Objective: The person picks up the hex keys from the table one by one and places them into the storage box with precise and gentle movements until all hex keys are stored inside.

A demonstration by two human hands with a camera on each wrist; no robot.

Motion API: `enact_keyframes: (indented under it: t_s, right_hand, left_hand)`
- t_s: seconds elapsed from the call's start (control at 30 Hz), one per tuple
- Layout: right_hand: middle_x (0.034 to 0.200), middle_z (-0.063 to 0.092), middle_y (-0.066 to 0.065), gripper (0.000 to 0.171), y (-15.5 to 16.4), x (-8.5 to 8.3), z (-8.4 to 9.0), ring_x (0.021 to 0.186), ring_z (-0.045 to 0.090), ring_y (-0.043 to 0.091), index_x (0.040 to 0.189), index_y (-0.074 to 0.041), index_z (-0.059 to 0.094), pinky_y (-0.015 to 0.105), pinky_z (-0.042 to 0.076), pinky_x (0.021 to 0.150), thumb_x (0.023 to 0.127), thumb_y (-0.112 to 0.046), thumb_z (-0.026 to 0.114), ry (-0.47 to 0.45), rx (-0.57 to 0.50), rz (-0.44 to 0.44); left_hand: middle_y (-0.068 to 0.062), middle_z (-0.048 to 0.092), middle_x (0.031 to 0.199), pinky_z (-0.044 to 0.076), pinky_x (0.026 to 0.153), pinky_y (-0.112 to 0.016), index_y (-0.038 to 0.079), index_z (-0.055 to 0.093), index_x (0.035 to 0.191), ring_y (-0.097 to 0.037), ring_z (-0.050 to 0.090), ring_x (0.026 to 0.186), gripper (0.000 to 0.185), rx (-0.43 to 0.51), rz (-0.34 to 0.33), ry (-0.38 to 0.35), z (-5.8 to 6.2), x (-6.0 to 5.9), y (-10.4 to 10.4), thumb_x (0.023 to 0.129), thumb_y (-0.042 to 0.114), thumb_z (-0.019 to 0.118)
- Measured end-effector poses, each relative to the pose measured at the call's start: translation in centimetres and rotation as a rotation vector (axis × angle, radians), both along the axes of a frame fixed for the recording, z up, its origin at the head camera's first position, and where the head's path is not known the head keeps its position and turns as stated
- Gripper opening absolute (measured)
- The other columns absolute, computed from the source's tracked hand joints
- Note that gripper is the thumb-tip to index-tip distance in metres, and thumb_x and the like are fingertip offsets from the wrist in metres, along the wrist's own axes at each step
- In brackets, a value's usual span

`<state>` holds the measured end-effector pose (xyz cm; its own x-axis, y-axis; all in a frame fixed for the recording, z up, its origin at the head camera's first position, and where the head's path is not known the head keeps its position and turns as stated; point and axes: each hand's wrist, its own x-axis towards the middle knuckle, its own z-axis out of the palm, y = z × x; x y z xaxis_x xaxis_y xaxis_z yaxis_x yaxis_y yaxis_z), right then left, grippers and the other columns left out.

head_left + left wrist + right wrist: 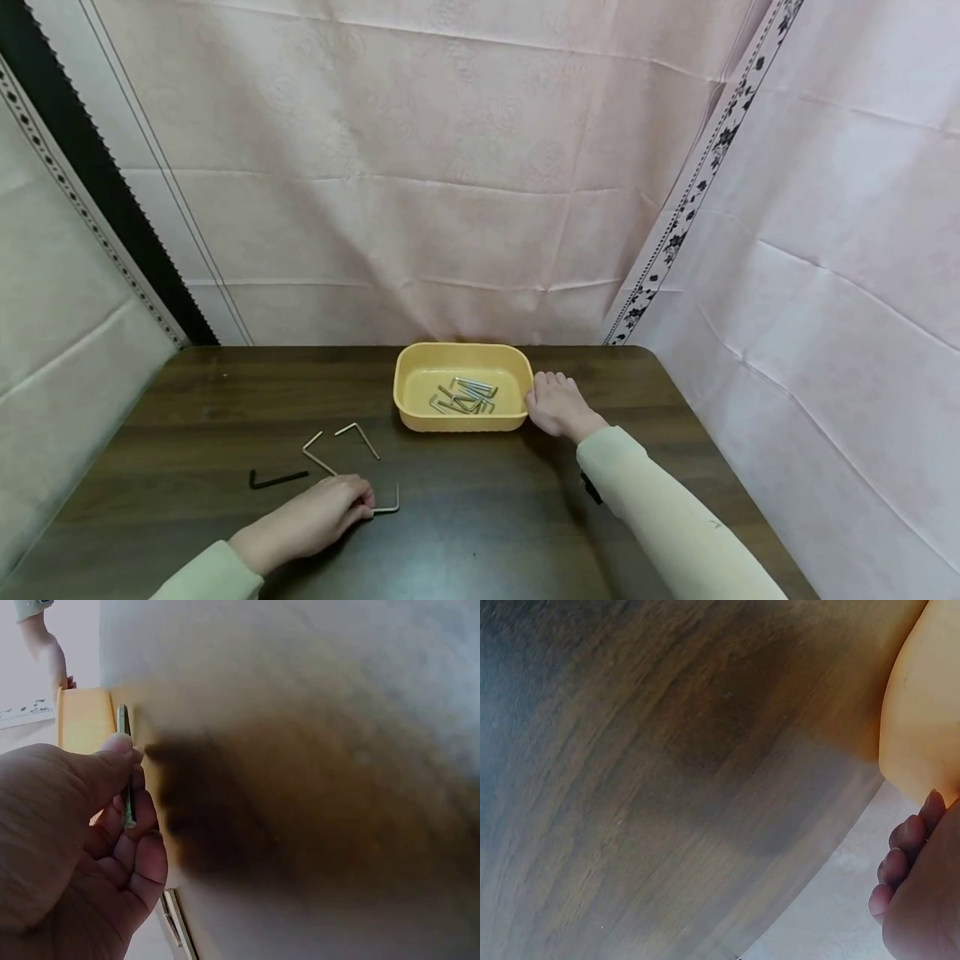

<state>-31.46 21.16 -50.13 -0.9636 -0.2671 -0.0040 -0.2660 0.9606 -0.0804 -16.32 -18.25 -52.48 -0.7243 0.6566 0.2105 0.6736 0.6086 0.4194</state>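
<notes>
My left hand (326, 512) pinches a silver L-shaped hex key (387, 509) between thumb and fingers, low over the front left of the table. In the left wrist view this hex key (124, 720) points away from the thumb. My right hand (558, 404) grips the right end of a yellow plastic bin (461, 423), its fingers (907, 832) curled by the bin's outer wall in the right wrist view. Inside the bin lies a loose pile of several silver hex keys (468, 396).
Left of the bin, two more silver hex keys (366, 442) (318, 457) lie on the dark wooden table (480, 533). A black hex key (279, 481) lies farther left. Pale cloth curtains (450, 208) hang behind the table and along both sides.
</notes>
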Motion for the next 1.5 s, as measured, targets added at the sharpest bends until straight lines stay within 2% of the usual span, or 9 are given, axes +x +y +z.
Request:
enact_keyframes:
  t_s: [0.13,0.47,0.77,1.0,1.17,1.33,1.5]
  right_hand:
    - [0.097,0.047,0.008,0.027,-0.1,0.1,0.1,0.094,0.042,0.028,0.105,-0.007,0.047,0.045,0.033,0.088,0.101,-0.028,0.031,0.000,-0.002,-0.012]
    - [0.097,0.048,0.007,0.025,-0.8,0.5,0.9,0.094,0.043,0.027,0.101,-0.008,0.047,0.044,0.033,0.088,0.101,-0.029,0.033,-0.038,-0.010,-0.022]
    - [0.097,0.049,0.006,0.025,-1.0,0.6,1.1,0.094,0.043,0.026,0.103,-0.009,0.047,0.043,0.034,0.089,0.101,-0.030,0.033,-0.059,-0.013,-0.028]
    - [0.098,0.049,0.006,0.026,-1.0,0.7,1.2,0.095,0.044,0.026,0.104,-0.008,0.048,0.044,0.034,0.090,0.100,-0.030,0.033,-0.075,-0.007,-0.044]
    - [0.098,0.049,0.007,0.027,-1.1,0.8,1.0,0.096,0.044,0.026,0.104,-0.008,0.048,0.044,0.034,0.090,0.100,-0.030,0.033,-0.071,0.001,-0.043]
    - [0.095,0.048,0.007,0.026,-1.2,1.1,1.0,0.093,0.043,0.027,0.100,-0.007,0.047,0.044,0.035,0.088,0.100,-0.029,0.033,-0.063,0.007,-0.030]
    - [0.092,0.047,0.007,0.025,-1.2,1.6,1.1,0.090,0.042,0.027,0.098,-0.007,0.047,0.043,0.034,0.086,0.100,-0.028,0.033,-0.055,0.023,-0.017]
  left_hand:
    - [0.017,0.051,0.081,0.046,0.069,-0.031,0.021,0.062,0.083,0.001,0.049,0.075,0.011,-0.005,0.003,0.007,0.1,-0.2,-0.1,0.091,0.016,0.066]
    - [0.016,0.050,0.082,0.046,0.070,-0.032,0.021,0.061,0.083,-0.002,0.050,0.077,0.013,0.044,0.064,0.092,0.5,-0.5,-0.1,0.089,0.012,0.068]
    - [0.015,0.052,0.085,0.043,0.074,-0.036,0.021,0.061,0.085,-0.006,0.051,0.081,0.012,0.058,0.107,0.157,1.2,-1.4,0.1,0.088,0.013,0.069]
    - [0.015,0.052,0.085,0.043,0.078,-0.038,0.019,0.063,0.088,-0.006,0.052,0.083,0.009,0.058,0.140,0.161,1.5,-2.1,0.3,0.090,0.013,0.068]
    - [0.016,0.051,0.083,0.043,0.077,-0.039,0.019,0.064,0.090,-0.004,0.049,0.080,0.007,0.064,0.178,0.128,2.3,-2.7,0.6,0.091,0.014,0.068]
    - [0.017,0.052,0.084,0.044,0.079,-0.039,0.020,0.063,0.090,-0.003,0.049,0.078,0.007,0.060,0.223,0.134,3.1,-3.3,1.1,0.091,0.015,0.068]
    - [0.016,0.053,0.085,0.043,0.081,-0.039,0.017,0.063,0.091,-0.005,0.050,0.078,0.003,0.076,0.231,0.132,3.8,-3.8,1.5,0.092,0.018,0.067]
